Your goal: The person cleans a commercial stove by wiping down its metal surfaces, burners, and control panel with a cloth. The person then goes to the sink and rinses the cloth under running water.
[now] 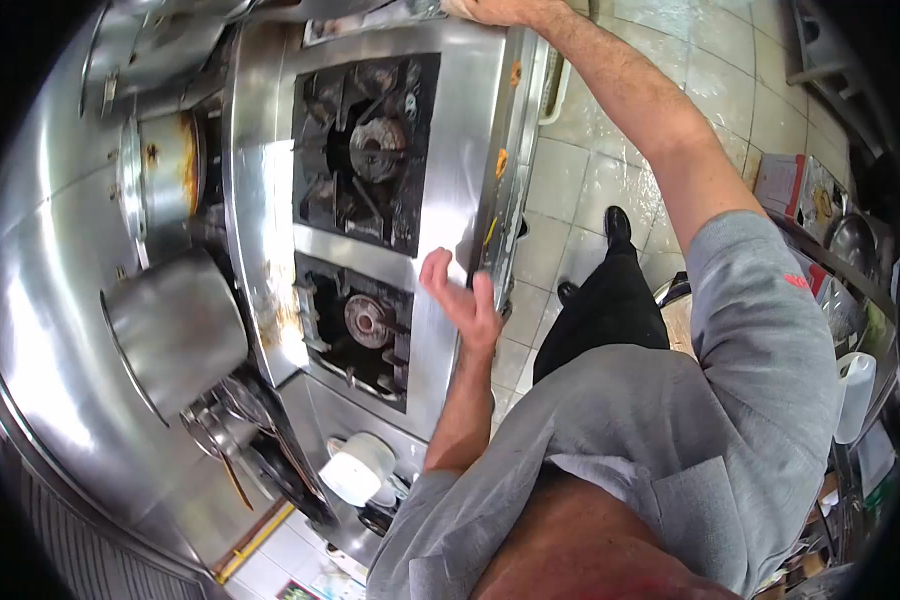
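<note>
My left hand [460, 298] is over the steel front strip of the stove [460, 120], beside the near burner [367, 318]. Its fingers are loosely bent and apart, with nothing in them. Stretched far out, my right hand [500, 10] is cut by the top edge of the view, above the stove's far end. Its fingers press on something pale at the edge that I cannot make out. Between the two hands lies the far burner [378, 148] with its dark grates. Orange marks [501, 162] run along the stove's front side.
Behind the stove stand a large steel pot [175, 330] and a stained pot [170, 165]. A white container [358, 468] stands at the stove's near end. The tiled floor [560, 180] looks wet. A shelf with boxes [780, 185] and a white jug [854, 398] is at right.
</note>
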{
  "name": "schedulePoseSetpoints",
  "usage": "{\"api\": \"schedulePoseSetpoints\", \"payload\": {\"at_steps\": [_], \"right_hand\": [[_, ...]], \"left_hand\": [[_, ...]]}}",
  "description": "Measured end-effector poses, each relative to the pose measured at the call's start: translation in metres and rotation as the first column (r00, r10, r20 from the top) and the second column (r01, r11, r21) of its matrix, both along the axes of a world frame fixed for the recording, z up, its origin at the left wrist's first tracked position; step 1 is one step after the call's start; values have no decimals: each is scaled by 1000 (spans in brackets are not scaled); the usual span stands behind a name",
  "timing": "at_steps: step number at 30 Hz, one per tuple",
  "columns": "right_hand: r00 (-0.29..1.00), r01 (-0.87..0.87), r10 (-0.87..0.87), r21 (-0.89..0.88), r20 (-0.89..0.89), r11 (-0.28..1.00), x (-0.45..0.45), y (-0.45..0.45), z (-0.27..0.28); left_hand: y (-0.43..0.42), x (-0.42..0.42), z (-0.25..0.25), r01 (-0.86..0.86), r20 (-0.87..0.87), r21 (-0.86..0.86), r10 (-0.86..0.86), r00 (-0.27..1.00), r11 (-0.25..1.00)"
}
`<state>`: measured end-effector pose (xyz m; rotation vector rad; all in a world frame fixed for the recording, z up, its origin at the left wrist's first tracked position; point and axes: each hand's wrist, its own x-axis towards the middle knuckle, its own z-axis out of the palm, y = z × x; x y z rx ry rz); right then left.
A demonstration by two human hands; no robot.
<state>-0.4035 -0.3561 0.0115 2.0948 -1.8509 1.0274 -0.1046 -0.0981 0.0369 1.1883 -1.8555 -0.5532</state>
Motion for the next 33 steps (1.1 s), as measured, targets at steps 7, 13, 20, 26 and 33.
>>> {"api": "schedulePoseSetpoints", "payload": {"at_steps": [7, 13, 20, 26, 33], "right_hand": [[834, -129, 64, 82, 548, 988, 193, 199, 44], [157, -755, 531, -245, 833, 608, 397, 409, 13], [405, -834, 752, -127, 520, 537, 339, 382, -18], [-544, -326, -94, -107, 834, 939, 153, 282, -95], [-520, -73, -24, -16, 854, 997, 52, 68, -200]], "left_hand": [[87, 118, 49, -278, -128, -59, 269, 955, 959], [128, 152, 68, -164, -144, -123, 146, 979, 979], [155, 154, 43, -147, -125, -20, 143, 982, 989], [80, 98, 7, -60, 228, 40, 49, 972, 997], [15, 59, -13, 4, 803, 5, -6, 596, 1000]]}}
